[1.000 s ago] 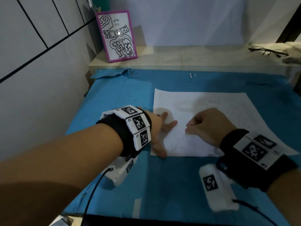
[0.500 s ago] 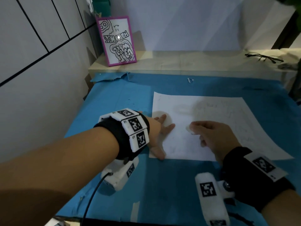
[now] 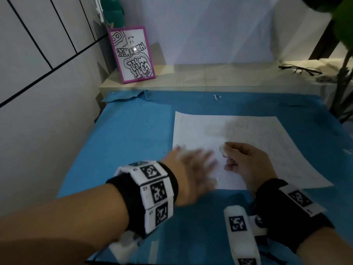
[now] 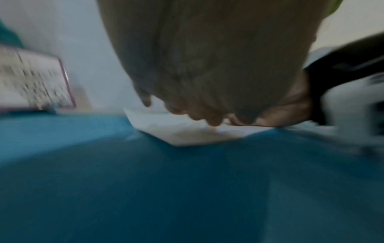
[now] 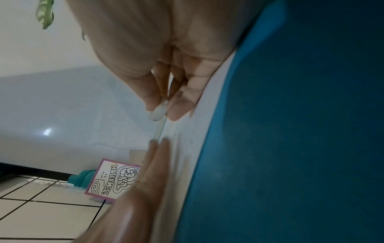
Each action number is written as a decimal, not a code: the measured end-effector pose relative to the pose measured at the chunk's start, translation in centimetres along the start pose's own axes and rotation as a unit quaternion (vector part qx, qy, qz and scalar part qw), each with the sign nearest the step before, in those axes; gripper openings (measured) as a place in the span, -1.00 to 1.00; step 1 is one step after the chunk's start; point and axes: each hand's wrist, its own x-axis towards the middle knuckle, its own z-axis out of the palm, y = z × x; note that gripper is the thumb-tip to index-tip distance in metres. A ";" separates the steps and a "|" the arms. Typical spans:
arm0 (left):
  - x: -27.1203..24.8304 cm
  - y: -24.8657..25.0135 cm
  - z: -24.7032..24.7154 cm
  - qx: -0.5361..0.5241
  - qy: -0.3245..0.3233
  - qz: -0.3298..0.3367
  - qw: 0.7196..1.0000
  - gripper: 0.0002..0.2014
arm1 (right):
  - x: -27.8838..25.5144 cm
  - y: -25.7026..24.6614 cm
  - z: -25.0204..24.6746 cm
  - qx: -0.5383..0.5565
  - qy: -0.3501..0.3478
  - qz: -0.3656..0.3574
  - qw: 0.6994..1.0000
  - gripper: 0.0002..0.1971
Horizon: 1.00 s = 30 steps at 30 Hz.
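Note:
A white sheet of paper (image 3: 238,138) with faint pencil marks lies on the blue table cover (image 3: 129,142). My right hand (image 3: 229,155) is raised a little over the sheet's near part and pinches a small white eraser (image 3: 223,151) between thumb and fingers; the right wrist view shows the eraser (image 5: 158,111) at the fingertips. My left hand (image 3: 198,161), motion-blurred, lies flat with straight fingers over the paper's near left corner. In the left wrist view its fingertips (image 4: 212,119) touch the paper (image 4: 187,133).
A pink-framed doodle picture (image 3: 132,54) leans on the beige ledge (image 3: 210,77) at the back left, with a teal object behind it. Black glasses (image 3: 299,69) lie on the ledge at the right. A plant (image 3: 342,54) stands at the far right. A tiled wall runs along the left.
My left hand has slid right across the paper's near corner and is blurred with motion. My right hand has turned palm-side up, lifting the eraser off the sheet.

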 end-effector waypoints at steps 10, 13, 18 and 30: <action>-0.7 -7.5 -1.2 -0.084 -0.011 -0.063 0.994 -0.27 | -0.8 -0.9 0.8 -0.070 -0.020 -0.028 0.997 -0.91; -0.7 -7.2 -0.3 -0.076 -0.073 -0.028 0.994 -0.17 | -2.0 -2.2 2.7 -0.111 -0.098 -0.064 0.987 -0.97; 0.0 -7.6 0.2 -0.056 -0.071 -0.032 0.995 -0.09 | -2.0 -1.5 5.7 -0.296 -0.181 -0.108 0.932 -0.91; 0.0 -7.3 -0.3 -0.037 -0.083 -0.037 0.995 -0.09 | -1.4 -3.5 6.3 -0.395 -0.284 -0.051 0.872 -0.92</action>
